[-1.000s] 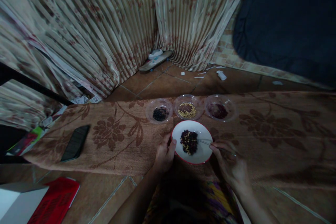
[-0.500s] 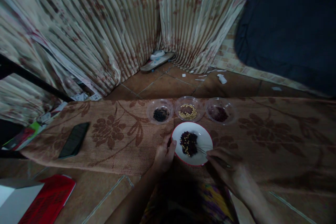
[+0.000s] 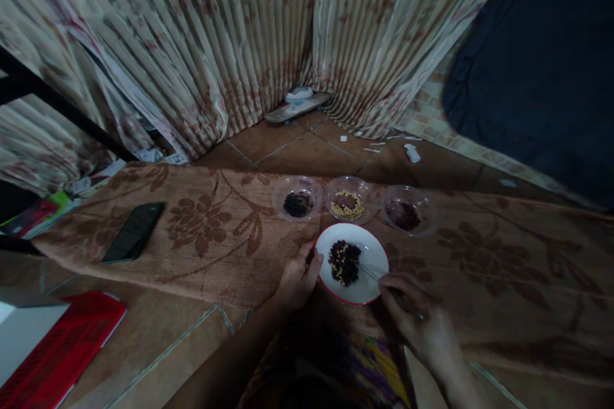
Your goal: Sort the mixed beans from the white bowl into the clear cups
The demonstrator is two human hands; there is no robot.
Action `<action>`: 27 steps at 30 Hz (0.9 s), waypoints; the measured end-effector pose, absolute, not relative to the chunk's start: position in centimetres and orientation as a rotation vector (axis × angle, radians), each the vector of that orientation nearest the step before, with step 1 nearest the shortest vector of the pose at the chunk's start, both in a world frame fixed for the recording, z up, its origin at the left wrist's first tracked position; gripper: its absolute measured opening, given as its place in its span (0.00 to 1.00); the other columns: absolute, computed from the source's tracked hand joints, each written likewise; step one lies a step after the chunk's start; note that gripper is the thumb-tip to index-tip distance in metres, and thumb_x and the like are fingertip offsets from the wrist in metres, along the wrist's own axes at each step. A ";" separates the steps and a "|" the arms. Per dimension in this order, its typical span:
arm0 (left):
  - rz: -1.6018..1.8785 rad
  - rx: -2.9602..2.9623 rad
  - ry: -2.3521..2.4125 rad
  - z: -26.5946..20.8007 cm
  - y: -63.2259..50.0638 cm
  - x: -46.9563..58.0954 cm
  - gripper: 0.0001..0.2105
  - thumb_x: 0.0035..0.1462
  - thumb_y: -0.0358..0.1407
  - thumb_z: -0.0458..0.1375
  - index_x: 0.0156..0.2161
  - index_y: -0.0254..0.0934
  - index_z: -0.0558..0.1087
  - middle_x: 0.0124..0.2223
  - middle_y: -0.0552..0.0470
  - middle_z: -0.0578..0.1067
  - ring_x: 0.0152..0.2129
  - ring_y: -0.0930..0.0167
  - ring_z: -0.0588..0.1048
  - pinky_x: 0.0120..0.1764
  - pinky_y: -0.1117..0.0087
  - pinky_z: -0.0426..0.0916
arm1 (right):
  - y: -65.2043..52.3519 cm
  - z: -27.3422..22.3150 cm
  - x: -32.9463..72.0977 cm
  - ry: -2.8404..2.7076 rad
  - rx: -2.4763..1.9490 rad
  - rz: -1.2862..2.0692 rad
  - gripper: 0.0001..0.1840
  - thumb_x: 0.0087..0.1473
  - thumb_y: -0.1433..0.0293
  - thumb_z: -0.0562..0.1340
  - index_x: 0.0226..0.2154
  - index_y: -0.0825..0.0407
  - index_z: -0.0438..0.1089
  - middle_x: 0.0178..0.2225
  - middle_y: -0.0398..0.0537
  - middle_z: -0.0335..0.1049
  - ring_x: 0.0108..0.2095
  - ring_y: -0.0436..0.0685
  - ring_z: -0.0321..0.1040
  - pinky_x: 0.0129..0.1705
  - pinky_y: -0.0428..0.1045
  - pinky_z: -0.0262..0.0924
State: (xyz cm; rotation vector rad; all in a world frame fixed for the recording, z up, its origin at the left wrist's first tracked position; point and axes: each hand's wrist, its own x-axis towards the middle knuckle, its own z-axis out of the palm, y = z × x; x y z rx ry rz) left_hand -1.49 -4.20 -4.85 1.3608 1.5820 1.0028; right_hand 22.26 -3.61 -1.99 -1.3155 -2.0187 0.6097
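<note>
A white bowl with a red rim (image 3: 375, 248) holds a mixed heap of dark beans and yellow beans (image 3: 344, 263). My left hand (image 3: 300, 276) grips the bowl's left edge, thumb over the rim. In my right hand (image 3: 415, 310), fingers are closed round the handle of a small wire whisk (image 3: 370, 270), whose wires reach into the bowl beside the heap. Behind the bowl stand three clear plastic bowls: one with black beans (image 3: 296, 204), one with yellow beans (image 3: 347, 204), and one with dark red beans (image 3: 403, 215).
A patterned brown cloth (image 3: 268, 268) covers the low table. A dark phone (image 3: 134, 232) lies at its left. Beyond are a skateboard (image 3: 297, 108), striped curtains (image 3: 249, 32) and small white scraps on the tiled floor. A red-and-white box (image 3: 71, 339) sits lower left.
The camera view has tilted slightly, shifting the surroundings. My right hand and the whisk have moved a little downward at the bowl's right side. My left hand keeps its hold on the bowl.
</note>
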 end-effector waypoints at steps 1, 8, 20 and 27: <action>1.003 1.351 1.581 -4.8 -4.2 -1.5 0.17 0.63 0.41 0.49 0.53 0.38 0.68 0.39 0.51 0.79 0.34 0.68 0.76 0.39 0.71 0.68 | -3.7 -2.2 22.3 -1.996 -1.331 0.608 0.08 0.57 0.64 0.59 0.32 0.48 0.72 0.36 0.48 0.74 0.37 0.55 0.72 0.39 0.49 0.68; 1.022 1.342 1.567 -4.9 -4.1 -1.5 0.17 0.62 0.41 0.50 0.53 0.38 0.68 0.42 0.49 0.78 0.36 0.67 0.76 0.41 0.70 0.67 | -3.7 -2.3 21.8 -1.803 -1.392 0.579 0.09 0.54 0.62 0.61 0.31 0.49 0.74 0.41 0.50 0.72 0.41 0.57 0.71 0.41 0.51 0.69; 1.002 1.370 1.573 -5.0 -4.1 -1.5 0.17 0.63 0.41 0.49 0.53 0.38 0.68 0.40 0.50 0.78 0.34 0.68 0.76 0.38 0.71 0.68 | -3.6 -2.4 20.4 -1.793 -1.439 0.480 0.09 0.56 0.63 0.61 0.34 0.49 0.74 0.39 0.51 0.74 0.38 0.57 0.72 0.39 0.51 0.68; 1.008 1.386 1.561 -4.9 -4.1 -1.4 0.17 0.63 0.40 0.49 0.54 0.37 0.67 0.40 0.49 0.78 0.34 0.68 0.76 0.39 0.71 0.68 | -3.9 -2.3 19.8 -1.807 -1.440 0.361 0.09 0.56 0.63 0.61 0.36 0.50 0.74 0.36 0.50 0.75 0.35 0.56 0.73 0.36 0.50 0.67</action>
